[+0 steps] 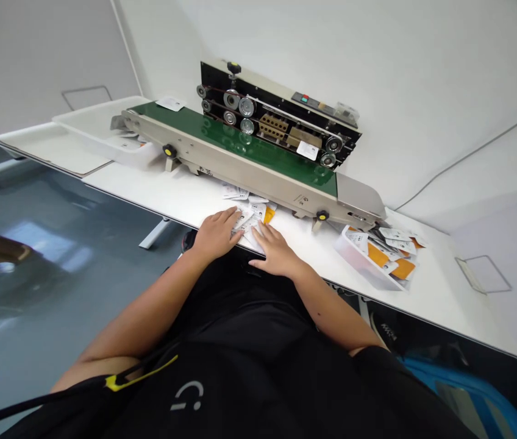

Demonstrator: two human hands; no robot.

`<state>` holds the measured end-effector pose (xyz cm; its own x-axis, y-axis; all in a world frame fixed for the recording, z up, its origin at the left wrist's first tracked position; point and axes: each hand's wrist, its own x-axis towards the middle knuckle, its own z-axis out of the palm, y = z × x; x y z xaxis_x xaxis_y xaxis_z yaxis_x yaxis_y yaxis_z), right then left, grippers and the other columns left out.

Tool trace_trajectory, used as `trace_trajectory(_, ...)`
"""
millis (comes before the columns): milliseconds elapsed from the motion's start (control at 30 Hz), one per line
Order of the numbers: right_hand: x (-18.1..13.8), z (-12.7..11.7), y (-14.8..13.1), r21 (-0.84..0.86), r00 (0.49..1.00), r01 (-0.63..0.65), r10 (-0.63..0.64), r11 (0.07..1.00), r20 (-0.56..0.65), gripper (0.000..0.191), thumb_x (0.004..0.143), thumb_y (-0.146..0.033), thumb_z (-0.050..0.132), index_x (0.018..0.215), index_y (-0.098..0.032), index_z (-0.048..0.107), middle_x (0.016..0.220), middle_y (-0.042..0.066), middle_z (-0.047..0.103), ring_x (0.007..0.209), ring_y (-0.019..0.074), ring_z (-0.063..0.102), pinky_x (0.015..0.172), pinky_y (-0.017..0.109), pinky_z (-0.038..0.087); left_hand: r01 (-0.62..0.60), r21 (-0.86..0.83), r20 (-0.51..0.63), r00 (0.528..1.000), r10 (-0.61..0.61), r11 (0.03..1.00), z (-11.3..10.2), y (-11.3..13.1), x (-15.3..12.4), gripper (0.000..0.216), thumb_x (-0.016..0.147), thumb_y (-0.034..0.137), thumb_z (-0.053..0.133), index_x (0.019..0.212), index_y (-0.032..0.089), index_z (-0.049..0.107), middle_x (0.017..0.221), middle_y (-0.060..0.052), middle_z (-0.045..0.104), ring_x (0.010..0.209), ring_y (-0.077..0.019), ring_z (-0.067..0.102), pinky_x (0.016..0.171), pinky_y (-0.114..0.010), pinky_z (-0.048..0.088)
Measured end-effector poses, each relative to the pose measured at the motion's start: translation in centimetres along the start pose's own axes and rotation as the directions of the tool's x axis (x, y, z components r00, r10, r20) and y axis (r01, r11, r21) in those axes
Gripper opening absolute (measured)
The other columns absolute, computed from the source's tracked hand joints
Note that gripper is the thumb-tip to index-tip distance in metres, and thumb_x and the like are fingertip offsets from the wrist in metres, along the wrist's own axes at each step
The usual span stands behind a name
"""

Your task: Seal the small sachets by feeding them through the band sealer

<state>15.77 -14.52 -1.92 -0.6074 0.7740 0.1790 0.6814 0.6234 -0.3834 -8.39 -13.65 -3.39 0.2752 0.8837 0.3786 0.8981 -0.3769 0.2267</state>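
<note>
Band sealer [249,164] blocking forward reach, plastic bin [354,259] beyond right hand [277,251]

Left hand [216,235], right hand [277,250] palms down, fingers extended, close together.

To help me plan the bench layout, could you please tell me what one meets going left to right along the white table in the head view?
Flat white tray → deeper white tray → left hand → right hand → clear plastic bin of sachets
</note>
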Motion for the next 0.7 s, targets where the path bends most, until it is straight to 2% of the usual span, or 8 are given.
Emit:
trace_trajectory(133,-0.8,0.2,1.3,0.166,0.996,-0.036,0.049,0.985,-0.072,0.055,0.097,-0.035,0.068,0.151,-0.027,0.062,0.168,0.005,0.045,0.156,0.0338,0.044,0.131,0.055,0.037,-0.015,0.008,-0.013,1.000,0.015,1.000,0.0,0.2,-0.1,0.060,0.104,0.047,0.049,0.156,0.018,0.054,0.163,-0.014,0.052,0.141,-0.0376,0.056,0.116,-0.053,0.043)
trace_trajectory(267,-1.3,-0.1,2.3,0.466,0.951,-0.069,0.200,0.882,-0.236,0.036,0.102,-0.045,0.059,0.129,-0.028,0.077,0.146,0.004,0.068,0.141,0.0264,0.061,0.126,0.049,0.045,-0.009,-0.008,-0.016,1.000,0.009,1.000,0.1,0.1,0.0,0.060,0.102,0.046,0.052,0.156,0.019,0.055,0.163,-0.014,0.052,0.141,-0.0386,0.056,0.116,-0.054,0.042)
trace_trajectory(300,-1.4,0.1,2.5,0.567,0.914,-0.088,0.293,0.819,-0.280,0.035,0.101,-0.048,0.060,0.122,-0.026,0.078,0.135,0.006,0.075,0.131,0.0257,0.068,0.120,0.047,0.051,-0.005,-0.015,-0.014,1.000,0.005,1.000,0.1,0.1,0.0,0.060,0.101,0.045,0.053,0.156,0.020,0.055,0.163,-0.013,0.052,0.141,-0.0385,0.055,0.117,-0.053,0.042)
trace_trajectory(367,-1.3,0.6,2.9,0.762,0.796,-0.105,0.513,0.639,-0.321,0.037,0.097,-0.055,0.064,0.107,-0.022,0.078,0.109,0.007,0.081,0.100,0.0235,0.078,0.097,0.042,0.063,0.002,-0.020,-0.004,1.000,-0.002,1.000,0.1,0.2,0.1,0.060,0.101,0.045,0.053,0.156,0.021,0.054,0.163,-0.013,0.051,0.142,-0.0383,0.055,0.117,-0.053,0.041)
trace_trajectory(433,-1.0,0.9,3.3,0.887,0.685,-0.061,0.666,0.457,-0.296,0.040,0.091,-0.059,0.069,0.099,-0.020,0.073,0.091,0.005,0.080,0.071,0.0185,0.076,0.070,0.034,0.063,0.005,-0.007,0.009,1.000,-0.005,1.000,0.0,0.3,0.1,0.061,0.101,0.045,0.052,0.156,0.020,0.054,0.164,-0.013,0.051,0.142,-0.0381,0.054,0.117,-0.054,0.042)
trace_trajectory(467,-0.9,1.0,3.4,0.920,0.656,-0.026,0.701,0.392,-0.280,0.040,0.089,-0.059,0.073,0.098,-0.020,0.071,0.088,0.004,0.079,0.063,0.0160,0.072,0.062,0.030,0.060,0.005,0.002,0.014,1.000,-0.005,1.000,0.0,0.3,0.1,0.061,0.102,0.045,0.052,0.157,0.019,0.053,0.164,-0.013,0.051,0.142,-0.0379,0.054,0.117,-0.054,0.042)
trace_trajectory(567,-0.6,0.7,3.7,0.955,0.655,0.047,0.713,0.294,-0.252,0.040,0.080,-0.050,0.083,0.102,-0.020,0.070,0.093,0.003,0.079,0.062,0.0126,0.069,0.058,0.026,0.054,0.002,0.023,0.023,1.000,-0.003,1.000,-0.2,0.5,0.1,0.061,0.103,0.046,0.050,0.157,0.019,0.052,0.164,-0.013,0.050,0.142,-0.0371,0.054,0.117,-0.053,0.042)
trace_trajectory(700,-0.7,0.2,3.9,0.957,0.678,0.075,0.689,0.281,-0.256,0.037,0.072,-0.039,0.090,0.097,-0.019,0.071,0.082,0.000,0.074,0.064,0.0104,0.063,0.062,0.024,0.051,0.005,0.039,0.024,1.000,-0.006,0.999,-0.2,0.5,0.1,0.060,0.104,0.046,0.048,0.157,0.019,0.052,0.165,-0.012,0.049,0.144,-0.0357,0.053,0.118,-0.052,0.041)
